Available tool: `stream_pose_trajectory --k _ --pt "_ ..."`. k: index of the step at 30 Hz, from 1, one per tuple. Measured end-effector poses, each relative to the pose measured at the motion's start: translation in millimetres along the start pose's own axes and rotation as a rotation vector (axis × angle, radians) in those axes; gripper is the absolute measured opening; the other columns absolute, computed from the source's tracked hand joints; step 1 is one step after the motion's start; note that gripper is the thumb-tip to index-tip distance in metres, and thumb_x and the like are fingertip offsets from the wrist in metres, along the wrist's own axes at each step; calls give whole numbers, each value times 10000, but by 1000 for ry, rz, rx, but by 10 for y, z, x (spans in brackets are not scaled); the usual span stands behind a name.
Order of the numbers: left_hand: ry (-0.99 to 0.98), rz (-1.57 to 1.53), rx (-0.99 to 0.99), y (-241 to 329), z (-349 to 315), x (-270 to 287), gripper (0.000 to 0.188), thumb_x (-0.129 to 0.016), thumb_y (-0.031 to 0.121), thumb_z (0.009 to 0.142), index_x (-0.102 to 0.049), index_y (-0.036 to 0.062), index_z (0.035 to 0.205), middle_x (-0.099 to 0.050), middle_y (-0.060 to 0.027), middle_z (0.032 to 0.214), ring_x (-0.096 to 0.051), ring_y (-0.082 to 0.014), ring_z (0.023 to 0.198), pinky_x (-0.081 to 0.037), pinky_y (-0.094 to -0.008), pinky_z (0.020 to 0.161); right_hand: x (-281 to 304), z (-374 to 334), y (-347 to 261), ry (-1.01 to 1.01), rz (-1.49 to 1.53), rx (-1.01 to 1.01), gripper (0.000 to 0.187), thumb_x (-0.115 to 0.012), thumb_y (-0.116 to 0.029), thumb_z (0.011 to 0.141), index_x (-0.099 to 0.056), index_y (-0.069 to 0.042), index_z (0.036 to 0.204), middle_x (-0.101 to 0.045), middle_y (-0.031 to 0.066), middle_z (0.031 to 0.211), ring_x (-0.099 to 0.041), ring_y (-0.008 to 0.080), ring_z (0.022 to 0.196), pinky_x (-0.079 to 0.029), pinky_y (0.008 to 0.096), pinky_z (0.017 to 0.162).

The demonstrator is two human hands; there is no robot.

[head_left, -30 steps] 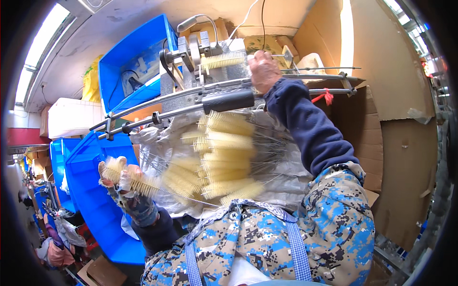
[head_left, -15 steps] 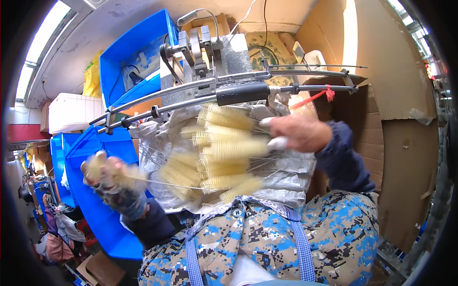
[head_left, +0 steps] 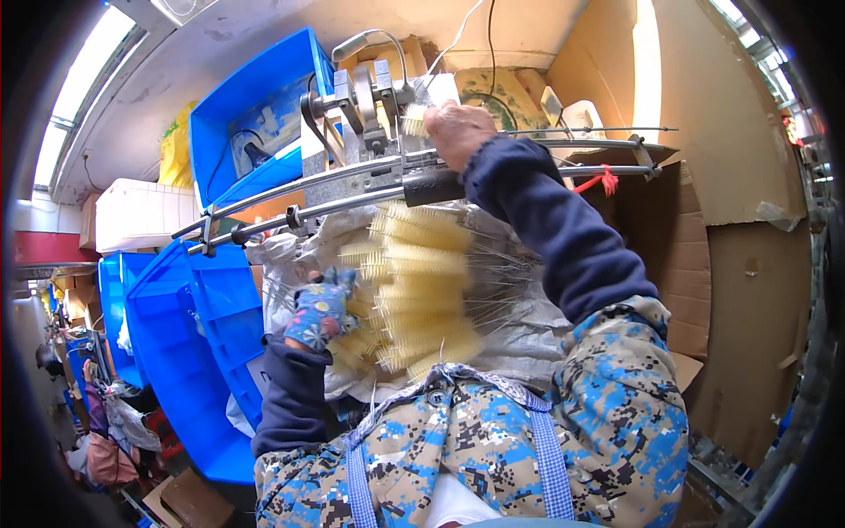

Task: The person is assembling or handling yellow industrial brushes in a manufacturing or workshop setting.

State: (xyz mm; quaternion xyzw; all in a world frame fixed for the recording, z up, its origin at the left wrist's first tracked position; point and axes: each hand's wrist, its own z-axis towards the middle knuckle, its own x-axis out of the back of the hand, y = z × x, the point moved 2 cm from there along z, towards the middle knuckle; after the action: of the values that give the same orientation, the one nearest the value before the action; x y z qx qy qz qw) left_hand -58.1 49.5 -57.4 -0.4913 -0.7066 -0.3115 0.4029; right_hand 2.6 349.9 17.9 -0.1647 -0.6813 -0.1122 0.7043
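Observation:
My right hand (head_left: 459, 134) is closed on a brush (head_left: 414, 121) with pale yellow bristles, held up against the grey grinder-like machine (head_left: 365, 106). Its wire stem is mostly hidden by the hand. In a patterned blue glove, my left hand (head_left: 320, 310) is at the left side of a pile of similar brushes (head_left: 422, 282), with fingers stretched out and partly blurred. Those brushes lie in my lap on a crumpled whitish sheet (head_left: 519, 308), many thin wire stems fanning out to the right.
Metal rails (head_left: 352, 205) with a black sleeve (head_left: 431, 186) cross in front of the machine. A blue bin (head_left: 189, 352) stands at my left, another blue bin (head_left: 211, 97) behind. Cardboard (head_left: 687, 264) is on the right. A red tie (head_left: 607, 180) hangs on the rail.
My right hand has moved from the brush stems up to the machine with a brush. My left hand, which held a brush over the blue bin, is back at the pile without it.

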Motion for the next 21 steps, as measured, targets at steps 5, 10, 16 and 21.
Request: stream_pose_trajectory --k 5,10,16,21 --pt "-9 -61 -33 51 6 81 790 -741 291 579 -378 84 1249 -498 -179 1146 -476 -352 1062 -402 -442 860 -267 243 51 -168 15 -71 239 -459 -65 772 -585 -54 976 -579 176 1008 -596 299 898 -491 383 709" --pt "93 -277 -159 -53 -109 -38 741 -724 231 613 -377 52 1243 -537 -200 1082 -531 -350 970 -429 -389 840 -263 261 19 -169 -15 -31 233 -469 -57 765 -587 -43 965 -590 174 984 -599 292 898 -495 375 704" --pt "17 -191 -140 2 -87 -46 720 -723 236 611 -399 54 1227 -548 -176 1080 -545 -344 951 -439 -409 813 -335 245 45 -93 17 -3 211 -478 -59 761 -586 -36 940 -591 174 976 -608 297 871 -503 364 673" --pt "80 -43 -152 -43 -66 -59 669 -701 226 617 -424 59 1204 -562 -156 1058 -563 -325 918 -453 -413 771 -435 342 86 -87 12 23 192 -472 -83 773 -595 -74 920 -593 146 941 -597 296 875 -488 374 699"
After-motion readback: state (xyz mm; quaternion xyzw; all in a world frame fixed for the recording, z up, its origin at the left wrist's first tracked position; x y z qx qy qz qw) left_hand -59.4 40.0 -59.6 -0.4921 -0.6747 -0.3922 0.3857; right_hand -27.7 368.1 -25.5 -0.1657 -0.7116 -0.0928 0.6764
